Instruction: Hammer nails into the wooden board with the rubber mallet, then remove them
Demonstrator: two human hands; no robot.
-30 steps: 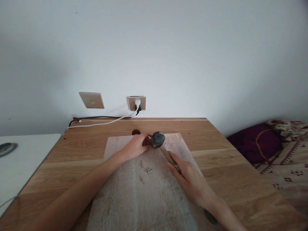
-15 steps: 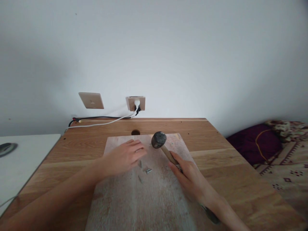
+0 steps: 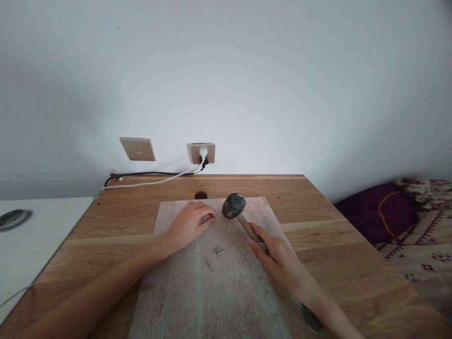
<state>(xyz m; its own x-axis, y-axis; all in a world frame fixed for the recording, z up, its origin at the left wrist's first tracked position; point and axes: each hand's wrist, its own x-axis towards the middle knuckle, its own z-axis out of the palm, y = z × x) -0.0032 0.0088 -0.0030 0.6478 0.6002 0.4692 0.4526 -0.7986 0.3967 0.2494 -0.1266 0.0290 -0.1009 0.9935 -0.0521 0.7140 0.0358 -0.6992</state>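
Note:
My right hand (image 3: 278,259) is closed around the wooden handle of a mallet (image 3: 233,206) with a thick black head. The head is at the upper part of a pale, worn wooden board (image 3: 212,301), just right of my left fingertips. At the board's upper left, my left hand (image 3: 190,221) is pinched with thumb and fingertips together. Whatever they hold is too small to make out. Below that hand lie a few small metal fasteners (image 3: 219,252), perhaps nails or screws. Past the mallet head, another small metal piece (image 3: 253,213) shows faintly on the board.
The board lies on a wooden desk (image 3: 318,245) against a white wall. White and black cables (image 3: 155,182) run along the back edge to a wall socket (image 3: 202,153). A white surface (image 3: 45,249) adjoins on the left. Patterned cloth and a purple cushion (image 3: 381,212) are at right.
My left hand has moved slightly up the board, and its fingertips have come together in a pinch. A metal fastener seen below it before no longer shows. The mallet has barely moved.

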